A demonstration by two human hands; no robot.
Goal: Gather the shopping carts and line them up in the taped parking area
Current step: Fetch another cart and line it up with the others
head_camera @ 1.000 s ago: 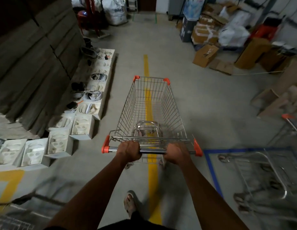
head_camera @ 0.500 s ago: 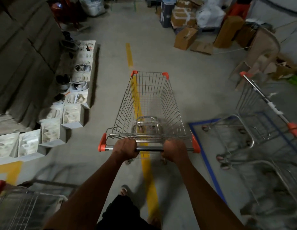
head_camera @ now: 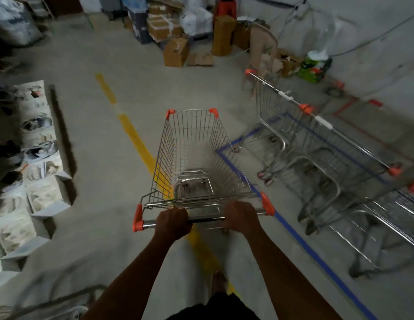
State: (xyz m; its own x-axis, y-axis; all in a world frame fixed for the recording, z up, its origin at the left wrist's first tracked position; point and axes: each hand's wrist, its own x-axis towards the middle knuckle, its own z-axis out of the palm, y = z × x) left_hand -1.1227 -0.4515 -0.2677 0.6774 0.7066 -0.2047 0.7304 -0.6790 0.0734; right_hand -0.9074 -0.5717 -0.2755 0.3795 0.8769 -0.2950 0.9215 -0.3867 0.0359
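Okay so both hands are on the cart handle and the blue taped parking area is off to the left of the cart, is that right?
Not quite. Both hands, left hand and right hand, do grip the cart handle, but the head view shows the blue tape to the cart's right.

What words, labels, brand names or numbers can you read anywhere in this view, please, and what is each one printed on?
No text can be read in this view.
Cardboard boxes: any print is blurred.
Green and white package: it has coloured print, too blurred to read.
White sack: dark marks, not readable.
Cart handle, held by the left hand and right hand: no label visible.
Floor tape: plain blue, no lettering.
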